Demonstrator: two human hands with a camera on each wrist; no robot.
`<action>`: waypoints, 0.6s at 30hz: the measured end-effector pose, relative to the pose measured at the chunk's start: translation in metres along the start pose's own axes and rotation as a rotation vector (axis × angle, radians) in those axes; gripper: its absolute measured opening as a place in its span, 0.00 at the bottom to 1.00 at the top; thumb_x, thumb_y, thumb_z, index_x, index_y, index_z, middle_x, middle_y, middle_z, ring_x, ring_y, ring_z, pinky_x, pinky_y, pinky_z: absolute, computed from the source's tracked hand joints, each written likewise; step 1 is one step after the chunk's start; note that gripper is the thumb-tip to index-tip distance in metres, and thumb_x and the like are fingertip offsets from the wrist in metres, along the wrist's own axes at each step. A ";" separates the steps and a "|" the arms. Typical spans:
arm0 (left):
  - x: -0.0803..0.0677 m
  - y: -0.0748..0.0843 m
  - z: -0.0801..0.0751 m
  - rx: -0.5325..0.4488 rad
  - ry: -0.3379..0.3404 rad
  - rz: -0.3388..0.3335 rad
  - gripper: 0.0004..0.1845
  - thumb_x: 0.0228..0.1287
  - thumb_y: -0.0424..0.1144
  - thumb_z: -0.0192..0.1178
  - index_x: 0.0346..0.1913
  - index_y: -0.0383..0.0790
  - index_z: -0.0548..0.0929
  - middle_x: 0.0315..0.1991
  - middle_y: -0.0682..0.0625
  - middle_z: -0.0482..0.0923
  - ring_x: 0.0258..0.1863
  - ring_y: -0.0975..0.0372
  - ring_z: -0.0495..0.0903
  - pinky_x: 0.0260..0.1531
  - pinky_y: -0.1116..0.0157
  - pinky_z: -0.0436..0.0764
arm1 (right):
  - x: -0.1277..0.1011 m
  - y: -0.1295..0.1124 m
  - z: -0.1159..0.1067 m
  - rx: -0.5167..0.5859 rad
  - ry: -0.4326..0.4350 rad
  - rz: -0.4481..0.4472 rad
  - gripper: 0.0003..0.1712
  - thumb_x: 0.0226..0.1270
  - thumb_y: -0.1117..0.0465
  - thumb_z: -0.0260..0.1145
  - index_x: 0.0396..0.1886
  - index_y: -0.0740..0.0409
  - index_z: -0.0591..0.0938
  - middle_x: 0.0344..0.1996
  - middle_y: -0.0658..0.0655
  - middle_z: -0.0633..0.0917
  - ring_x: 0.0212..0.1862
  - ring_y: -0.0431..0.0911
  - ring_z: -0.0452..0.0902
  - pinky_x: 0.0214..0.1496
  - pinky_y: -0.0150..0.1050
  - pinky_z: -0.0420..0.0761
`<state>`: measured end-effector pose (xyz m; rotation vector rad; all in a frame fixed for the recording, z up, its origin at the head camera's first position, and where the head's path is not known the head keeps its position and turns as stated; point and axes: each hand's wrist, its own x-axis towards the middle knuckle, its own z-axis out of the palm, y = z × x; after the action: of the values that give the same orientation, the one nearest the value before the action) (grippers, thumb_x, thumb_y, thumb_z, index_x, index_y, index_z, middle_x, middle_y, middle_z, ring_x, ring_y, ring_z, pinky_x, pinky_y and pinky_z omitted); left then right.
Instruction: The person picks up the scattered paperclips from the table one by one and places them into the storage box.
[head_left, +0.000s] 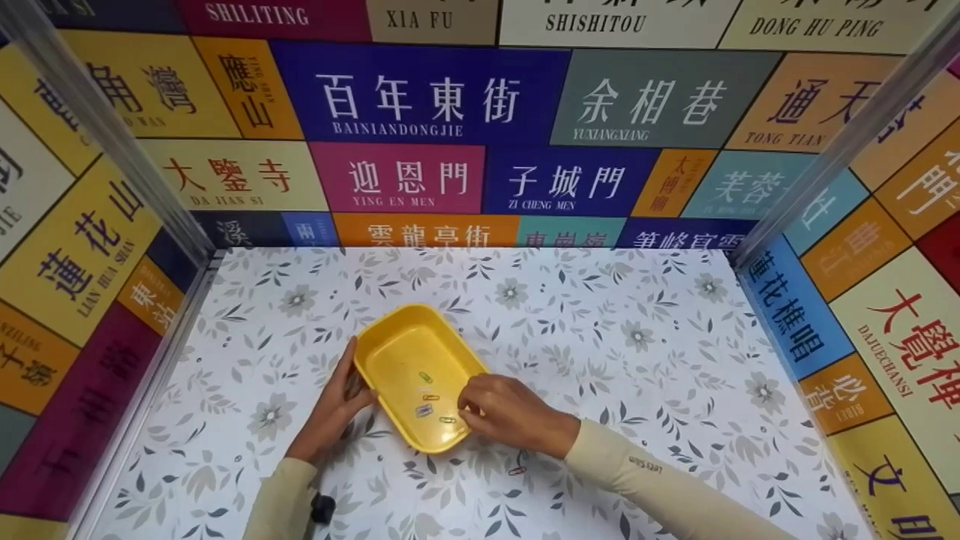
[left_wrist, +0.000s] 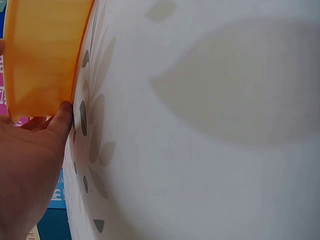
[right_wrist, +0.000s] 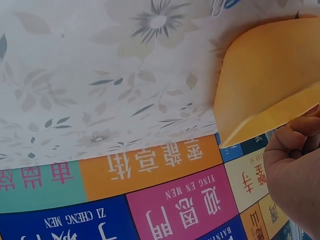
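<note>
Shallow yellow plastic tray (head_left: 415, 375) sits mid-table on the floral-patterned tabletop (head_left: 637, 360). My left hand (head_left: 330, 412) rests straight-fingered against its left wall. My right hand (head_left: 510, 412) has its fingers curled at the right rim; what they pinch, I cannot tell. Small paper clips (head_left: 431, 401) lie inside. Judgement: tray light, stiff, slick-walled; best held by the rim.

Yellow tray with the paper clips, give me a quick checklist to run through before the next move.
1. Yellow tray flat on the floral table: ok.
2. Left hand steadying the tray's outer wall, fingers straight: ok.
3. Right hand over the tray's near right rim, fingers curled: ok; whether it pinches a clip: cannot tell.
4. Paper clips in the tray: ok, four visible.
5. All clips collected: not ok, one loose clip lies on the table beside the right sleeve.
</note>
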<state>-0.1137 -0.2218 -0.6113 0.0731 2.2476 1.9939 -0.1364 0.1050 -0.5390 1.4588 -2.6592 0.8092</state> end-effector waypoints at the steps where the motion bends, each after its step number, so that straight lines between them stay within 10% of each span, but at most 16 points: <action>1: 0.000 0.000 0.000 -0.001 -0.003 0.001 0.53 0.82 0.31 0.63 0.92 0.50 0.36 0.92 0.49 0.37 0.90 0.52 0.46 0.78 0.77 0.58 | -0.002 -0.001 0.000 0.000 0.003 0.001 0.04 0.71 0.67 0.71 0.38 0.57 0.91 0.31 0.50 0.87 0.34 0.41 0.78 0.38 0.31 0.81; 11: 0.000 -0.002 -0.002 0.015 0.000 -0.024 0.54 0.82 0.34 0.64 0.92 0.52 0.36 0.92 0.54 0.36 0.90 0.55 0.46 0.77 0.78 0.58 | -0.032 0.002 0.005 0.022 0.079 -0.010 0.02 0.72 0.65 0.75 0.38 0.55 0.90 0.32 0.48 0.86 0.35 0.39 0.80 0.39 0.31 0.83; 18: 0.000 -0.002 -0.001 0.017 0.002 -0.034 0.54 0.82 0.35 0.65 0.92 0.55 0.37 0.92 0.56 0.36 0.90 0.57 0.46 0.85 0.61 0.54 | -0.056 0.011 0.011 0.212 0.125 0.008 0.06 0.73 0.65 0.78 0.46 0.53 0.92 0.42 0.47 0.90 0.42 0.38 0.84 0.46 0.33 0.87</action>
<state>-0.1140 -0.2231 -0.6127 0.0342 2.2521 1.9589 -0.1102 0.1491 -0.5669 1.3852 -2.5545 1.1732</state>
